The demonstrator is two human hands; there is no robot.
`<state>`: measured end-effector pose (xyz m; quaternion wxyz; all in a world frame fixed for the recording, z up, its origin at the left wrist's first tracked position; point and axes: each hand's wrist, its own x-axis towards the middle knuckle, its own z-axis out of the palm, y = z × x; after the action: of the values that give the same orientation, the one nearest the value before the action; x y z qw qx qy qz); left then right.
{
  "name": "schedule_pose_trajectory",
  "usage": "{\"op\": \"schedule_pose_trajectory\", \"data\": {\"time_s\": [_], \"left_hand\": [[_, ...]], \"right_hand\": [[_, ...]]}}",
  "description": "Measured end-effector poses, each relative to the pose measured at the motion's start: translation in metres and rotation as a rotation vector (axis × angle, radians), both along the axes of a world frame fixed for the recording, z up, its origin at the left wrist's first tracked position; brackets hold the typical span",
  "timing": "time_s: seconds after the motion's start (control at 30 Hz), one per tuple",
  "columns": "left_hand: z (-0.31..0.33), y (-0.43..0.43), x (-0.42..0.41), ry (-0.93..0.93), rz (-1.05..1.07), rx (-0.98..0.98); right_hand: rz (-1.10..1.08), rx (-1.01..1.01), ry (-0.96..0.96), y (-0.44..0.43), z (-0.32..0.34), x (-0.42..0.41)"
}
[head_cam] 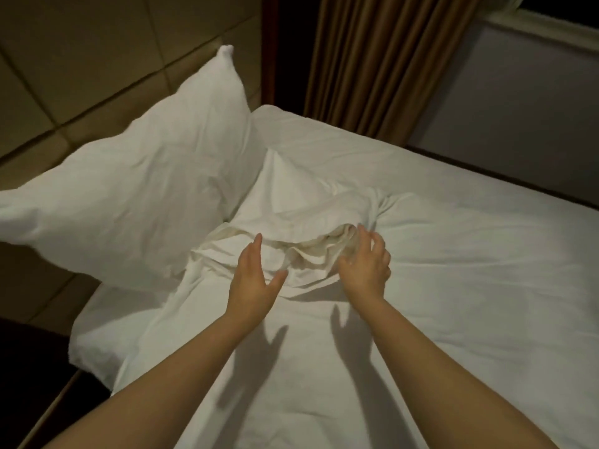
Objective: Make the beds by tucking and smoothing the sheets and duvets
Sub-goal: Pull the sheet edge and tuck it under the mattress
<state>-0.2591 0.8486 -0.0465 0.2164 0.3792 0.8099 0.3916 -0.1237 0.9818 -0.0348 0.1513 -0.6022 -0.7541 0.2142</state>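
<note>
Nearest us: our two forearms [168,361], stretched out over the bed, with their shadows falling on the cloth underneath.
Duvet [453,286]: white, covering most of the bed in front of us and fairly flat on the right side.
The problem bit: a bunched fold [308,251] at the duvet's top edge, rumpled and creased, just short of the pillow end.
Which way it lies: dead ahead of both hands. Its long axis runs left to right across our view, so the hands sit at either end of it.
Left hand [252,280]: open, fingers straight, thumb spread wide, holding nothing. It's by the left half of the fold.
Right hand [366,264]: also empty, fingers spread and loosely bent, tips right at the fold's right end. Looks like the nearer of the two.
Touching or not: going by the shadows we'd guess both hover just above the cloth, but can't say for sure.
Next move, our guess: grab both ends and pull the edge straight towards the pillow.
Sheet [324,140]: smooth, bare strip beyond the fold.
Pillow [129,189]: big white one on the left, propped against the padded wall panel [64,59].
Further out: brown curtain [372,59] past the far corner.
</note>
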Motion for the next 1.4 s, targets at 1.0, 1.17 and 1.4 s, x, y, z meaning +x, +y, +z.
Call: {"op": "schedule_pose_trajectory", "data": {"time_s": [1.0,1.17,1.4], "left_hand": [[-0.042,0.295,-0.244,-0.129,-0.068,-0.02],[-0.101,0.331,-0.279,-0.142,-0.023,-0.146],[-0.167,0.385,-0.282,-0.248,0.061,-0.171]], "right_hand": [[0.044,-0.361,0.199,0.319,-0.015,-0.334],[0.328,-0.489,0.083,0.334,-0.088,-0.374],[0.502,-0.273,-0.313,0.392,-0.159,-0.352]]}}
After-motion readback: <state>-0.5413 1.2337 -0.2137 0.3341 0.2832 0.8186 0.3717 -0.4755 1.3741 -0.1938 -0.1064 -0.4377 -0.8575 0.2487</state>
